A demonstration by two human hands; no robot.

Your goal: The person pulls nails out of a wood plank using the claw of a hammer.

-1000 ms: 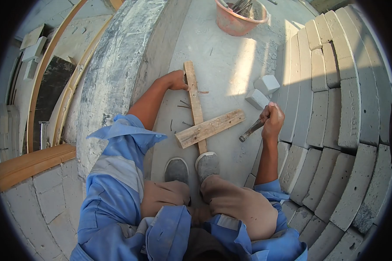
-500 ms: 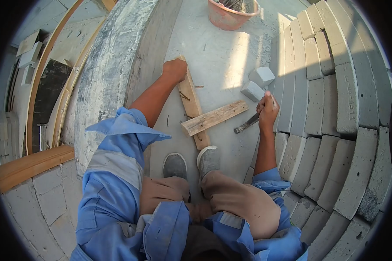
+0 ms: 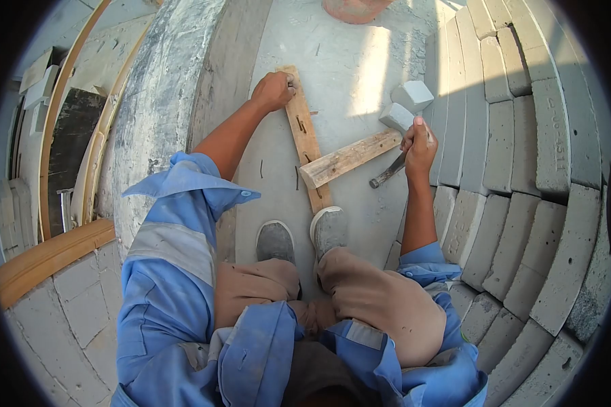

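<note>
My left hand [image 3: 274, 91] is closed at the far end of a long wooden board [image 3: 304, 136], its fingers against the board's left edge. Bent nails [image 3: 302, 125] show dark along this board. A shorter wood block [image 3: 352, 159] lies across its near part, slanting up to the right. In my right hand [image 3: 421, 149], thumb up, is a dark hammer [image 3: 388, 171], one end pointing down and left above the floor; the fingers hide part of it. Loose nails [image 3: 297, 178] lie on the floor left of the board.
Two pale block pieces [image 3: 413, 96] sit just beyond my right hand. Stacked grey blocks [image 3: 482, 156] form a wall on the right. A long concrete-smeared beam [image 3: 163, 102] runs along the left. At the far end stands a reddish bucket [image 3: 356, 9]. My shoes [image 3: 329, 227] are close to the board's near end.
The long board has turned slightly and the shorter block on it has shifted right and up. My left hand has turned at the board's edge. The right hand still holds the hammer.
</note>
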